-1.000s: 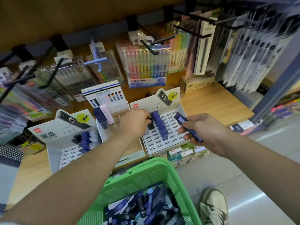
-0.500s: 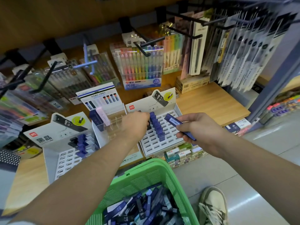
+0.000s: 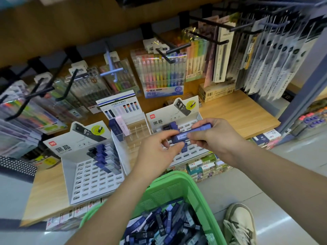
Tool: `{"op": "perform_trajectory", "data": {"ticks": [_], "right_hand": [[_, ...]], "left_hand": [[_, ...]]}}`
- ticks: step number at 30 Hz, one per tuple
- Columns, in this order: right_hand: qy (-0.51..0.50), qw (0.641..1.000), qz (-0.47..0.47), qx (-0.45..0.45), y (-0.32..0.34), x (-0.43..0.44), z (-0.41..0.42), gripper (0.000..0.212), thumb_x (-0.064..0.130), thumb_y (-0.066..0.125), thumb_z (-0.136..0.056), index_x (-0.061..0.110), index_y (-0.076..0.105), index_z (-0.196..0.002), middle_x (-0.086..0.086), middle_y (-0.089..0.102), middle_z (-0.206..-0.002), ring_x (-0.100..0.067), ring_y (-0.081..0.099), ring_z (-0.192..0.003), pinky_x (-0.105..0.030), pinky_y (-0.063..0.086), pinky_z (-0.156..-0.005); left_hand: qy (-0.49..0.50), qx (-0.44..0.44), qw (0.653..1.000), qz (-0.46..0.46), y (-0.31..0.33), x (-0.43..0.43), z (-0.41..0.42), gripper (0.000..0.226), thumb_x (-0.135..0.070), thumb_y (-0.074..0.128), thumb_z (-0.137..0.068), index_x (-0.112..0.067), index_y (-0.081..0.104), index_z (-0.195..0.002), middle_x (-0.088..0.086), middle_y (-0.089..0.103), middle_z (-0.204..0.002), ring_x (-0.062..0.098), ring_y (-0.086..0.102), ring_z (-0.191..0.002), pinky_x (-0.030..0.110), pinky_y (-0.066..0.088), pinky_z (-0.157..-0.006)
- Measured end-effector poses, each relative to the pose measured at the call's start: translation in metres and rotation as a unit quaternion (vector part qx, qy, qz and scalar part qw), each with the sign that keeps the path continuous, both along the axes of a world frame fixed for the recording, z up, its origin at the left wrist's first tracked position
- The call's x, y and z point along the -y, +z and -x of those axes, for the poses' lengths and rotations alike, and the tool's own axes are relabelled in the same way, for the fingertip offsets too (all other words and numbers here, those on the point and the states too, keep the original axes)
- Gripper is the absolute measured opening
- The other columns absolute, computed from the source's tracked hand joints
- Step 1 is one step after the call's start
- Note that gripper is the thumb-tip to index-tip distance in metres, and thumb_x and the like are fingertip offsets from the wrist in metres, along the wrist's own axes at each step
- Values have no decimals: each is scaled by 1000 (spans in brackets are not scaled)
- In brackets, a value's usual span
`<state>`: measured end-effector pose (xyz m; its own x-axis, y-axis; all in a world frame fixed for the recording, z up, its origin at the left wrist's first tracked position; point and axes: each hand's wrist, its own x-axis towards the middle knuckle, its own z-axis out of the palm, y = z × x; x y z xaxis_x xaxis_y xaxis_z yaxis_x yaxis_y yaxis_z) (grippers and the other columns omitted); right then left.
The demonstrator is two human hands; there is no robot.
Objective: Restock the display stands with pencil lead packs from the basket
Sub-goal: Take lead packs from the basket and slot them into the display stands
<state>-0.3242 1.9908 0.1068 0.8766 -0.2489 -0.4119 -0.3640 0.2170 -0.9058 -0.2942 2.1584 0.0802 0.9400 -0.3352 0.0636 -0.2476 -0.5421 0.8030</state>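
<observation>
**Head view, shop aisle.** A wooden shelf (image 3: 235,110) is shown from above, with marker sets (image 3: 159,71) and carded pens hung on hooks behind it.

A green basket (image 3: 177,175) is seen at the bottom of the view, just in front of the shelf edge. It is filled with loose packs (image 3: 159,228) in blue and black.

Two white slotted stands are set on the shelf. In the left stand (image 3: 92,184) one slanting row of packs is seated near the top, and the other slots are bare. The right stand (image 3: 164,119) is partly hidden by the hands; a few dark packs are seen in its upper slots. A clear stand (image 3: 136,135) is placed between them.

A pale shoe (image 3: 238,225) is seen on the floor at lower right.

The left hand (image 3: 155,152) and right hand (image 3: 212,138) are brought together above the right stand.

A blue pack (image 3: 180,137) is held level between them, clear of the slots. The right fingers are curled round its far part. Its near end is pinched by the left thumb and forefinger, the other left fingers being bent. Whether a second pack lies behind it in the right hand cannot be told.
</observation>
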Motion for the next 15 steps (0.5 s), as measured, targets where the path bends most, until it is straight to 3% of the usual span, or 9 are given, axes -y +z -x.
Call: {"op": "perform_trajectory", "data": {"ticks": [4,6,9,13,15], "right_hand": [[58,997,-46,31,7,-18,0,14,-2,75,-80,8,70,-89,-10,70,-79,-15,60,-67,-20,51,-61],[82,995,-39,45,10,-28,-2,15,-1,75,-80,12,69,-84,-6,70,-74,-16,60,-68,-23,51,-64],[99,994,-8,50,10,-40,-5,16,0,74,-82,14,66,-80,1,71,-65,-11,64,-60,-22,54,-60],[114,992,-25,54,8,-52,-10,13,0,68,-88,12,65,-85,-2,71,-65,-13,67,-55,-29,59,-59],[121,991,-30,56,9,-56,-11,13,-1,65,-90,12,66,-87,-4,70,-66,-15,67,-55,-26,55,-50]], "left_hand": [[27,-2,1000,9,0,-10,13,25,-23,71,-85,-32,69,-109,-8,69,-71,2,55,-56,21,47,-58],[4,-82,993,87,3,-15,20,15,-16,61,-93,-25,72,-99,-11,72,-75,-1,57,-58,19,49,-60],[-4,-179,975,134,9,-29,25,20,-14,53,-97,-12,72,-91,-2,74,-78,3,57,-58,20,52,-59],[34,-133,985,102,19,-49,17,19,-21,59,-93,-16,73,-81,2,73,-71,6,57,-57,23,52,-58],[87,-117,978,149,27,-57,7,12,-20,62,-91,-16,70,-83,2,72,-69,7,59,-56,22,53,-56]]}}
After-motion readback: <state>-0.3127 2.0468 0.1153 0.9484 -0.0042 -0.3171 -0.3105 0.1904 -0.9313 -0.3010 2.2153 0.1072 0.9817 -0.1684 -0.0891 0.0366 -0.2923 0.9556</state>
